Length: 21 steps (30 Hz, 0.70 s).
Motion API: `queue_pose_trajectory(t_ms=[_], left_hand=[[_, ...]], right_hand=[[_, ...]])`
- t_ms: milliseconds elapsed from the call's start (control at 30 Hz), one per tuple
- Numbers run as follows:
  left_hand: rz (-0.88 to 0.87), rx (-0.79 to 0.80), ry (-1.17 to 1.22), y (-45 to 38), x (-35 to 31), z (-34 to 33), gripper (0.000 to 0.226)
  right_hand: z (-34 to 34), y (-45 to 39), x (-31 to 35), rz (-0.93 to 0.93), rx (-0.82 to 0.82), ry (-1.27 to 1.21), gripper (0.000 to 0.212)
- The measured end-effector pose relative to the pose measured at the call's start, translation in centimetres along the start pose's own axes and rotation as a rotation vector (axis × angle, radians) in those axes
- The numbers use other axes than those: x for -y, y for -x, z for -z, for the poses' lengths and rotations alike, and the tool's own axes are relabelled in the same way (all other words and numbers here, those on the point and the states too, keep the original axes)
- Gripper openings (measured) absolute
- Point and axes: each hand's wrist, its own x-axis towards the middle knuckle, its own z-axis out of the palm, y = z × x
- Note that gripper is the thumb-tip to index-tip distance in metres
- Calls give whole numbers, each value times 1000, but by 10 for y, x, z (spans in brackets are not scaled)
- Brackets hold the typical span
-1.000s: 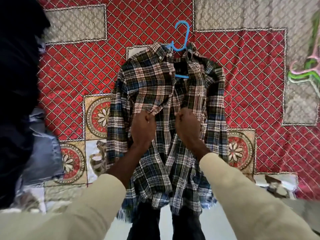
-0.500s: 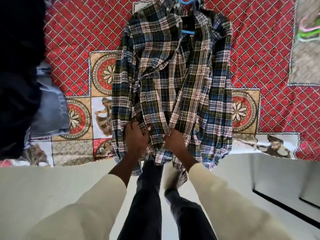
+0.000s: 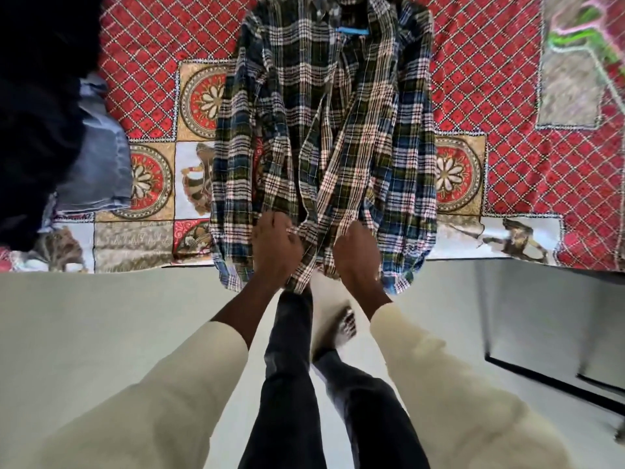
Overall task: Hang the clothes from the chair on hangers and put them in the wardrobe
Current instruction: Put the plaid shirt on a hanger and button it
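A plaid shirt (image 3: 399,137) lies flat on the red patterned bedspread (image 3: 490,72), its hem hanging over the bed's near edge. A blue hanger (image 3: 351,30) sits inside it; only a short blue bar shows at the open collar. My left hand (image 3: 275,250) grips the left front panel near the hem. My right hand (image 3: 356,255) grips the right front panel beside it. The two panels meet between my hands.
Dark and blue denim clothes (image 3: 94,164) are piled at the bed's left. Green and pink hangers (image 3: 585,35) lie at the top right. My legs (image 3: 291,384) stand on the pale floor against the bed edge. A dark-framed object (image 3: 554,380) stands at the right.
My hands have slid down the shirt front from chest height to the hem, drawing the two panels together. The view has tilted down, so the hanger's hook is out of frame.
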Motion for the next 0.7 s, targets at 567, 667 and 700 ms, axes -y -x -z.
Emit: queue_pose_trajectory(t_ms=[567,667,700], left_hand=[[87,181,285,8,-17,-14,45],[58,342,414,10,-38,-11,30],[93,488,490,11,-41,-10,18]], right_hand=[[-8,-17,-23,-67,-259,-342,9],[13,7,-13,196,-274,-460,10],[19,14,-10,297,-82,-415,10]])
